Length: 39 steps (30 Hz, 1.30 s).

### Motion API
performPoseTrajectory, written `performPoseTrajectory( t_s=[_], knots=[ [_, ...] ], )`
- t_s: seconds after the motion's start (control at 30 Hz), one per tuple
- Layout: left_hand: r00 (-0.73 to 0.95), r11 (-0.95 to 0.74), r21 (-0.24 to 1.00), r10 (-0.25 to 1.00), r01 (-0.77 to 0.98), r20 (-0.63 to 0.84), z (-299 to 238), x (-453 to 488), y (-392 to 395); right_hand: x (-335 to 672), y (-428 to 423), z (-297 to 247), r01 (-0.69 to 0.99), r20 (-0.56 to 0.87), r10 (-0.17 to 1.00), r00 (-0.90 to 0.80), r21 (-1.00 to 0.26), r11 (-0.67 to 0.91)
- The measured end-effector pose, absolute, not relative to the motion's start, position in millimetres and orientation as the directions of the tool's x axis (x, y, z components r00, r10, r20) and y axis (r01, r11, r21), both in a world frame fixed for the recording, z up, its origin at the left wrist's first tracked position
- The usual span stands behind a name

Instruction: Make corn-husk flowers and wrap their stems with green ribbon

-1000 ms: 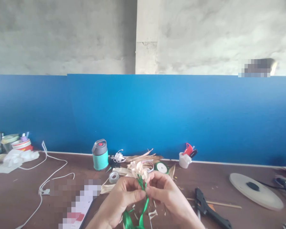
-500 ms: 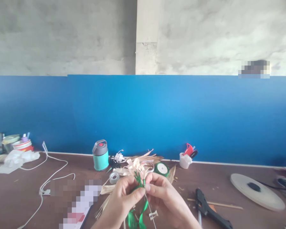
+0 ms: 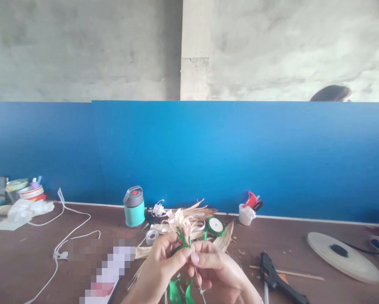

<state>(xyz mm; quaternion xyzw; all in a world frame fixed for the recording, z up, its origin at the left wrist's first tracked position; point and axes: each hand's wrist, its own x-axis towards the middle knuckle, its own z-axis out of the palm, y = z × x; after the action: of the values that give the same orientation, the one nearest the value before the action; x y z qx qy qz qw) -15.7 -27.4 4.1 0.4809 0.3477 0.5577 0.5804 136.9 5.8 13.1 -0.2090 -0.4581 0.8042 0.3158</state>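
Note:
A small cream paper flower (image 3: 180, 219) with a green-wrapped stem (image 3: 183, 239) is held up over the brown table (image 3: 25, 261). My left hand (image 3: 160, 266) pinches the stem from the left, fingers closed on it. Pressed against it from the right, my right hand (image 3: 219, 272) pinches the same stem just below the bloom. Green ribbon (image 3: 177, 292) trails down between my wrists, and a thin pale wire (image 3: 198, 280) hangs beside it.
Behind the flower lie dry husk strips (image 3: 192, 208), a green ribbon roll (image 3: 215, 226), a tape roll (image 3: 151, 236) and a teal jar (image 3: 134, 207). A black glue gun (image 3: 276, 276), a white cup (image 3: 246, 213), a round white disc (image 3: 343, 255) and white cables (image 3: 66, 236) are around.
Both hands dropped slightly and drew closer together on the stem. The right hand's fingers curled lower, and the ribbon tail now hangs shorter in view.

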Motion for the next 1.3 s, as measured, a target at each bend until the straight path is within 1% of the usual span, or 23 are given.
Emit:
performPoseTrajectory(
  t_s=[0.1, 0.2, 0.33, 0.43, 0.57, 0.73, 0.9, 0.97, 1.07, 1.17, 1.23, 1.3],
  knots=[
    [0.182, -0.078, 0.934, 0.972, -0.350, 0.149, 11, -15, -29, 136, 7, 9, -0.319, -0.027, 0.698, -0.715, -0.877, -0.360],
    [0.231, -0.072, 0.914, 0.957, -0.399, 0.176, 20, -16, -31, 133, 7, 7, -0.367, -0.016, 0.716, -0.698, -0.850, -0.377],
    [0.284, -0.090, 0.908, 0.933, -0.410, 0.220, 30, -19, -30, 131, 3, 12, -0.417, -0.006, 0.750, -0.661, -0.828, -0.375],
    [0.302, -0.092, 0.892, 0.921, -0.443, 0.246, 31, -21, -28, 132, -2, 18, -0.397, -0.021, 0.760, -0.649, -0.843, -0.363],
    [0.292, -0.086, 0.867, 0.921, -0.491, 0.256, 29, -20, -29, 130, -5, 17, -0.451, -0.007, 0.801, -0.598, -0.824, -0.344],
    [0.257, -0.076, 0.893, 0.944, -0.443, 0.208, 30, -17, -32, 126, -8, 15, -0.493, -0.007, 0.840, -0.542, -0.807, -0.325],
    [0.187, -0.096, 0.893, 0.963, -0.440, 0.196, 30, -16, -34, 126, -10, 16, -0.495, -0.009, 0.827, -0.563, -0.797, -0.346],
    [0.159, -0.092, 0.913, 0.973, -0.398, 0.167, 30, -17, -35, 126, -10, 17, -0.484, -0.005, 0.824, -0.566, -0.807, -0.338],
    [0.088, -0.093, 0.955, 0.989, -0.280, 0.122, 30, -19, -35, 127, -9, 19, -0.469, -0.013, 0.825, -0.565, -0.818, -0.334],
    [0.034, -0.113, 0.975, 0.992, -0.190, 0.122, 29, -18, -32, 127, -9, 20, -0.469, -0.006, 0.862, -0.507, -0.837, -0.282],
    [0.031, -0.124, 0.975, 0.991, -0.187, 0.132, 27, -16, -30, 126, -10, 20, -0.469, 0.010, 0.894, -0.448, -0.854, -0.225],
    [0.008, -0.174, 0.971, 0.984, -0.167, 0.178, 25, -16, -28, 125, -12, 20, -0.460, 0.026, 0.915, -0.404, -0.870, -0.178]
  ],
)
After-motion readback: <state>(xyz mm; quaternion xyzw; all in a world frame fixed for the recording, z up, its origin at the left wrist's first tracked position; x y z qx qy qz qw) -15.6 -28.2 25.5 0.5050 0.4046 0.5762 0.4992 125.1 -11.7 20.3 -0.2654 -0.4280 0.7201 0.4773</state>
